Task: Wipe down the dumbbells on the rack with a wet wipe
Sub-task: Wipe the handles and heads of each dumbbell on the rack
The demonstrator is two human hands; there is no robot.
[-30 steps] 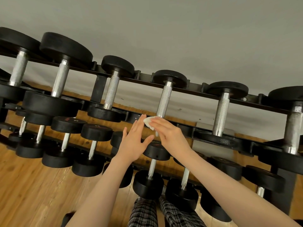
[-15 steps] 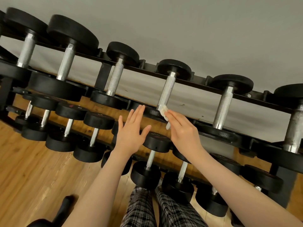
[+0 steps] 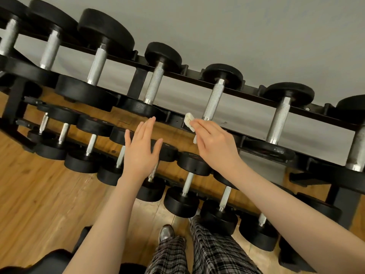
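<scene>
A black rack (image 3: 250, 95) carries rows of black dumbbells with knurled silver handles. My right hand (image 3: 215, 145) pinches a crumpled white wet wipe (image 3: 188, 121) at the near end of one top-row dumbbell (image 3: 214, 99), just left of the base of its handle. My left hand (image 3: 141, 151) hovers open with straight fingers in front of the rack, below the neighbouring top-row dumbbell (image 3: 156, 84), and holds nothing.
Lower rows of smaller dumbbells (image 3: 187, 186) sit under my arms. A grey wall (image 3: 237, 26) stands behind the rack, and a wooden floor (image 3: 39, 194) lies below. My plaid trouser legs and a shoe (image 3: 166, 233) stand close to the rack's foot.
The view has shifted left, so the rack now sits further right in view. My right hand has kept the wipe at the near end of the same dumbbell. My left hand stays open beside it.
</scene>
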